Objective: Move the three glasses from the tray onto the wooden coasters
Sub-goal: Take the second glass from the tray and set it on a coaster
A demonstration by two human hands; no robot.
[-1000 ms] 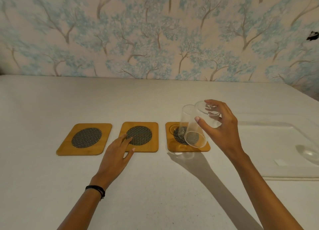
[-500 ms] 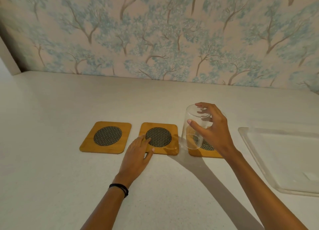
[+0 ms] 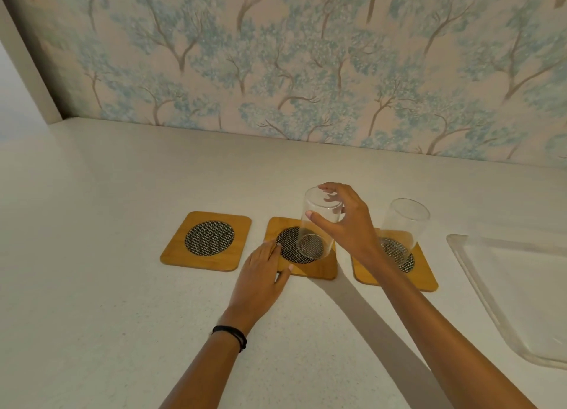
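Three wooden coasters with dark mesh centres lie in a row: left coaster [image 3: 206, 241], middle coaster [image 3: 319, 269], right coaster [image 3: 425, 275]. A clear glass [image 3: 403, 224] stands on the right coaster. My right hand [image 3: 346, 224] grips the rim of a second clear glass [image 3: 314, 227] from above, over the middle coaster's mesh; contact with it I cannot tell. My left hand [image 3: 260, 278] lies flat on the counter, fingertips on the middle coaster's front left corner. The left coaster is bare.
A clear plastic tray [image 3: 478, 273] sits at the right edge of the white counter [image 3: 122, 301], only partly in view. A wallpapered wall runs along the back, and a white panel closes the far left corner.
My right hand has carried the glass leftward from the right coaster to the middle one. The view has shifted, showing the other glass on the right coaster. My left hand stays put.
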